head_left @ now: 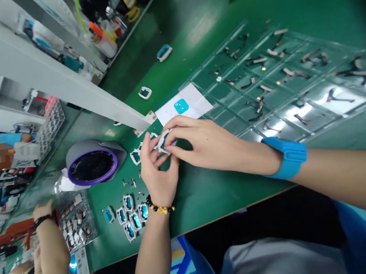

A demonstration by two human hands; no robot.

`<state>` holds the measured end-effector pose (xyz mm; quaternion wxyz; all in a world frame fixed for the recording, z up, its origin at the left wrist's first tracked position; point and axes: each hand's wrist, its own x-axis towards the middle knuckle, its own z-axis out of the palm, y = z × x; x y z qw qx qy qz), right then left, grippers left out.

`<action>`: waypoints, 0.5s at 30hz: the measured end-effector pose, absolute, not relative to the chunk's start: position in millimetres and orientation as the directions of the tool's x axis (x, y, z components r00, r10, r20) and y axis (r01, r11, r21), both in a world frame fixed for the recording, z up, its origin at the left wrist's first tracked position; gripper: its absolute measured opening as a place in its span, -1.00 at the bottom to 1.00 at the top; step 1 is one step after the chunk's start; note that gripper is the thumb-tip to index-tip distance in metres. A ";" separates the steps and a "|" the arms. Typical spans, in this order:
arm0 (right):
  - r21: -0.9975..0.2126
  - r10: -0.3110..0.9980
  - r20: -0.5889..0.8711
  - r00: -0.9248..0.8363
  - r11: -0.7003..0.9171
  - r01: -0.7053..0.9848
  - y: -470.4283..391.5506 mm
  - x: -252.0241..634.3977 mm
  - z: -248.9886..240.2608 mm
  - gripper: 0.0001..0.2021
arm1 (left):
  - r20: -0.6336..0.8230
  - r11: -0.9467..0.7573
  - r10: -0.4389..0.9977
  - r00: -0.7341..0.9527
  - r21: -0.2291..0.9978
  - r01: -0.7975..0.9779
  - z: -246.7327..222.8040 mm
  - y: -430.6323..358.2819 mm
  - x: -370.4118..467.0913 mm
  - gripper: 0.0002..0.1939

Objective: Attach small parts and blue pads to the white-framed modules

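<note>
Left hand: left hand (pixel 156 170), at centre frame and nearest the camera, has its fingers curled up and pinched on the lower edge of a small frame part (pixel 163 141); a bracelet of dark and gold beads (pixel 161 208) rings the wrist.
Right hand: right hand (pixel 204 142) comes in from the right, fingertips closed on the same frame part from above; a smooth blue wrist strap (pixel 288 156) sits on the forearm.
Held part: small, white-rimmed, rounded-rectangular piece with a dark teal middle, clamped between both hands just above the green mat (pixel 187 23).
Below the hands: cluster of like frames (pixel 128 210), glossy blue centres, laid side by side near the mat's front edge.
Left of the hands: round grey device with a purple ring (pixel 92 165) and a dark glassy face.
Above the hands: white paper sheet (pixel 195 103) bearing a cyan square sticker (pixel 181 106).
Right half of frame: clear plastic tray (pixel 344 100), shiny and gridded, with thin dark flex strips in its pockets.
Lower left: another person's hand (pixel 49 239), black band at the wrist, beside a clear tray of small pale pieces (pixel 77 222).
</note>
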<state>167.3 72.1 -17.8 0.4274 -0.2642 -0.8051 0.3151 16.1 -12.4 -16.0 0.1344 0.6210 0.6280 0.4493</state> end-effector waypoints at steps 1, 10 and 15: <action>-0.754 0.711 0.516 -0.478 0.642 0.140 73.6 168.7 -16.5 -0.93 | 0.377 -0.171 0.911 -0.166 0.713 0.680 -5.6 -14.9 11.3 -0.29; -0.853 0.790 0.464 -0.402 0.520 0.039 83.2 175.7 -8.0 -0.91 | 0.260 0.311 0.924 -0.282 -0.077 0.947 81.2 80.6 -86.2 -0.69; -0.842 0.774 0.501 -0.389 0.539 -0.012 87.2 176.3 -6.6 -0.90 | -0.088 0.314 0.942 -0.324 -0.110 0.943 62.8 163.8 -114.8 -0.70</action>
